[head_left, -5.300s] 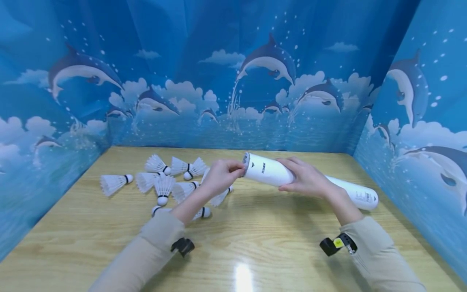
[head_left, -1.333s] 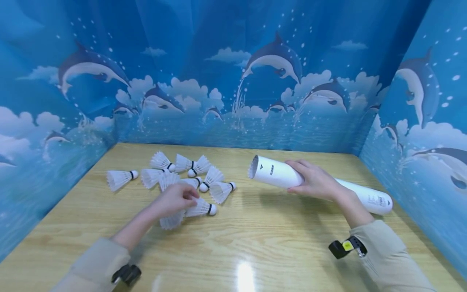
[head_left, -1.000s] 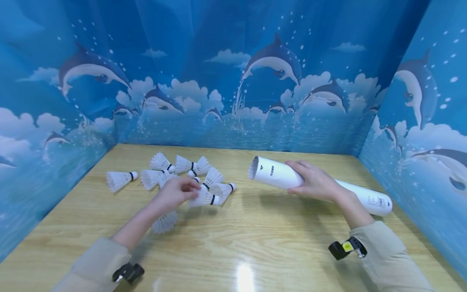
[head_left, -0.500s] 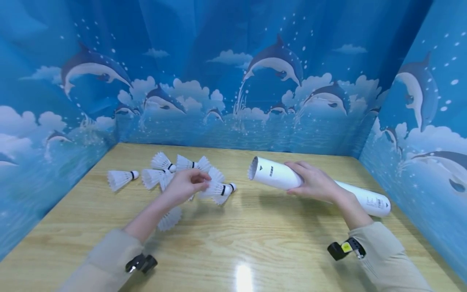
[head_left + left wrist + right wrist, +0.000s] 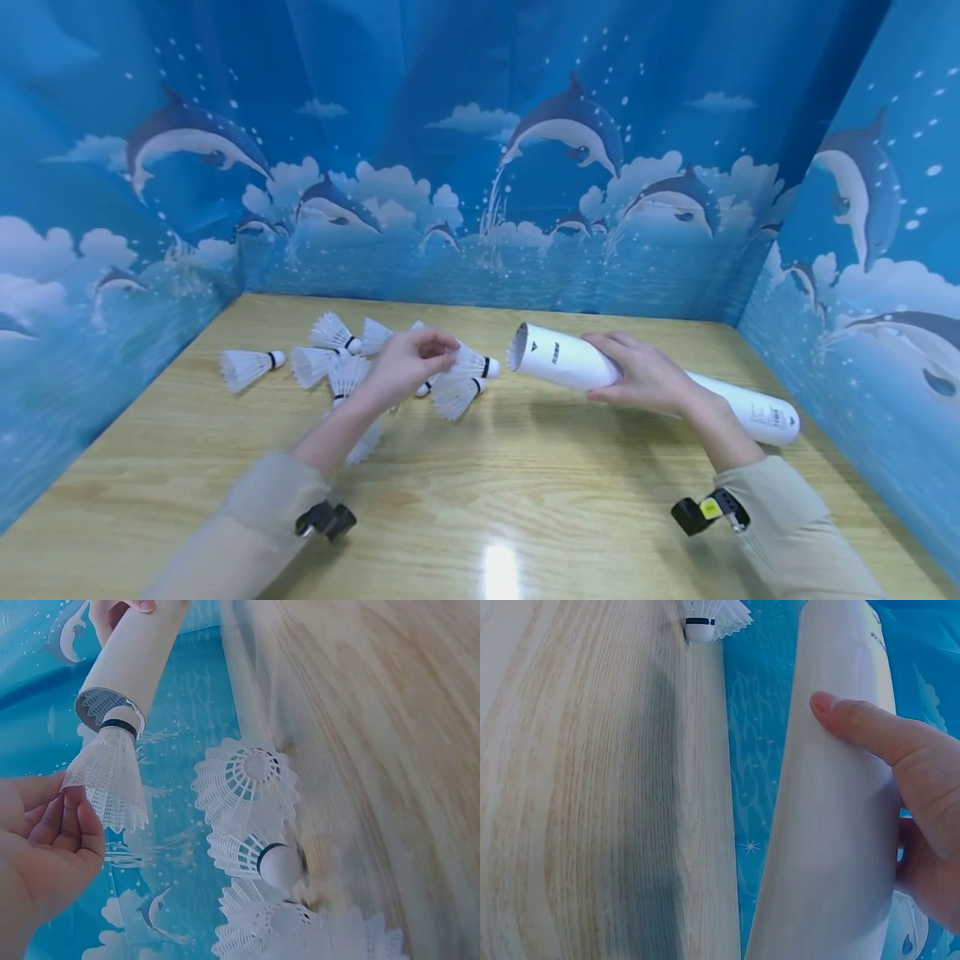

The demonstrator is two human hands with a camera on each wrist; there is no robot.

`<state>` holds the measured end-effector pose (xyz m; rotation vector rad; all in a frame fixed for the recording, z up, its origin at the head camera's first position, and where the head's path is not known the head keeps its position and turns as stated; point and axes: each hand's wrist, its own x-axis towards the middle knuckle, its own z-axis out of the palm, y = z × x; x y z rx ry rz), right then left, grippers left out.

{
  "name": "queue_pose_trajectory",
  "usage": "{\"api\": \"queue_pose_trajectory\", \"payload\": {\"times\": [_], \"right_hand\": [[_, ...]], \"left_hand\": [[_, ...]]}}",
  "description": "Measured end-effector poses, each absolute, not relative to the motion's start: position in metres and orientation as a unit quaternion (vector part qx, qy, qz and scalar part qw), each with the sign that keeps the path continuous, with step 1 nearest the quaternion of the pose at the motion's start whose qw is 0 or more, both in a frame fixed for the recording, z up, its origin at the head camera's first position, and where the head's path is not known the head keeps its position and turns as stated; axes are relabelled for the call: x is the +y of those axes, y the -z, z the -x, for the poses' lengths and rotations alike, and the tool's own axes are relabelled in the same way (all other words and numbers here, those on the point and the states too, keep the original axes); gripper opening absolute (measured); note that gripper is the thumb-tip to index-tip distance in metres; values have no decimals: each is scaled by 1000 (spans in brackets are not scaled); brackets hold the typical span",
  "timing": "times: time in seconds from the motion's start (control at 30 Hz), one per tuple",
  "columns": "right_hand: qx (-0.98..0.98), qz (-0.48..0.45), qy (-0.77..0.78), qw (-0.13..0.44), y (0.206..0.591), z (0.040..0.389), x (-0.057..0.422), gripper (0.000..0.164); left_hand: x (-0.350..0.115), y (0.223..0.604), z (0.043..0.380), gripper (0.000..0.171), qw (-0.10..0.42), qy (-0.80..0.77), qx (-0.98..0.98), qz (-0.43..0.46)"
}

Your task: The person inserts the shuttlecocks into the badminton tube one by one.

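Beige sleeves (image 5: 798, 525) carry black wrist devices (image 5: 692, 517), one with a yellow label (image 5: 709, 507)

On my head feed I see the left hand (image 5: 408, 367) pinching a shuttlecock (image 5: 472, 362) by its skirt, black-banded base near the open end of a white shuttlecock tube (image 5: 566, 360). The right hand (image 5: 648, 375) grips that tube's middle. Loose shuttlecocks (image 5: 347, 375) lie left on the wood-grain table (image 5: 450, 500).

The site is a screened work booth, its wider building type indeterminable, as shown by a wood-grain counter (image 5: 480, 492) bounded at the rear and both sides by blue sheeting (image 5: 420, 67) printed with dolphins, clouds and water, and by black wrist-mounted cameras (image 5: 693, 517).
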<state>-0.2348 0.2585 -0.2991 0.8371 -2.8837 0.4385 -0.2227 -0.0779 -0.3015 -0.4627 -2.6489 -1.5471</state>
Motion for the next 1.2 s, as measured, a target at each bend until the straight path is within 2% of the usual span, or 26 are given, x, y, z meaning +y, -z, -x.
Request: {"api": "queue_pose_trajectory", "payload": {"times": [0.3,0.8,1.2], "right_hand": [[-947,-277,-153,53,300,233,258,80],[-932,-321,-149,78,306,235,258,81],[-932,-324,-149,61,303,237,251,78]], "left_hand": [[-64,300,232,18,39,539,-829,146],[-46,303,240,18,23,568,-805,170],[-31,306,242,18,6,572,-803,167]]}}
